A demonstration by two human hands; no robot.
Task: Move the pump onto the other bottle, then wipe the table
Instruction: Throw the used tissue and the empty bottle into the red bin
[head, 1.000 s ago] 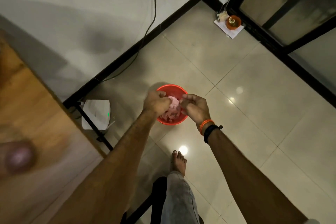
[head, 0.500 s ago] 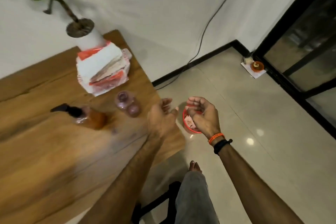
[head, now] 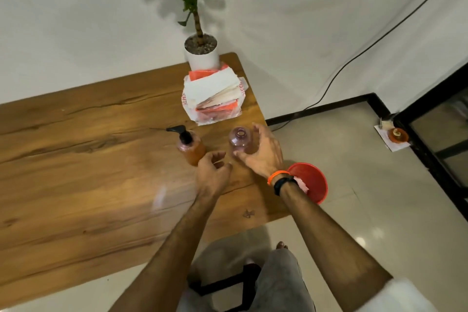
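Observation:
An amber bottle (head: 193, 150) with a black pump (head: 182, 134) stands on the wooden table (head: 88, 185). To its right stands an empty, clear pinkish bottle (head: 240, 140) with an open neck. My right hand (head: 262, 153) is cupped around that empty bottle, thumb on the near side and fingers on the far right; I cannot tell if it presses on it. My left hand (head: 212, 172) hovers just in front of the amber bottle with fingers loosely curled and nothing in them.
A stack of white and orange tissue packs (head: 214, 96) lies behind the bottles, with a potted plant (head: 201, 54) at the table's far corner. A red bin (head: 314, 182) holding pink tissue sits on the floor right of the table. A black cable runs down the wall.
Both hands left the red bin on the floor and came up over the table. The view swung from the floor to the table; the right hand now curls around the empty bottle.

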